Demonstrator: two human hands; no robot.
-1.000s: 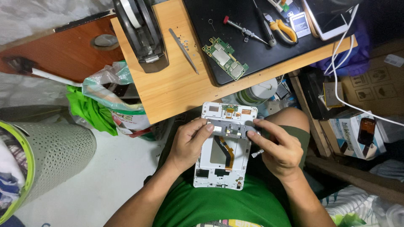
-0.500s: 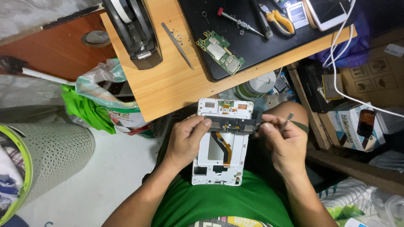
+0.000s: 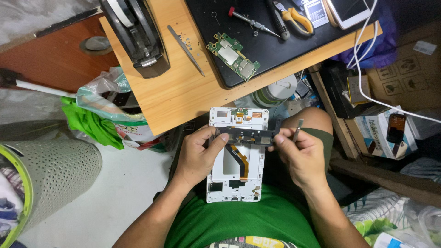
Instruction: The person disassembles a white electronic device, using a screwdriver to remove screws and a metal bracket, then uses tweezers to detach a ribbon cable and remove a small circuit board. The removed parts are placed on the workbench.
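Even, soft light from above; sharp in the middle, warped at the edges

The desk (image 3: 183, 96) was brightly and evenly lit, with only faint shadows beside the tweezers (image 3: 186, 44). The black mat (image 3: 275, 50) showed no glare. Under the desk and at the right edge the clutter sank into dim shade. The hands (image 3: 197, 156) were crisp, without motion blur. Wide-angle distortion bent the basket (image 3: 50, 179) at the left, and the far corners looked softer.
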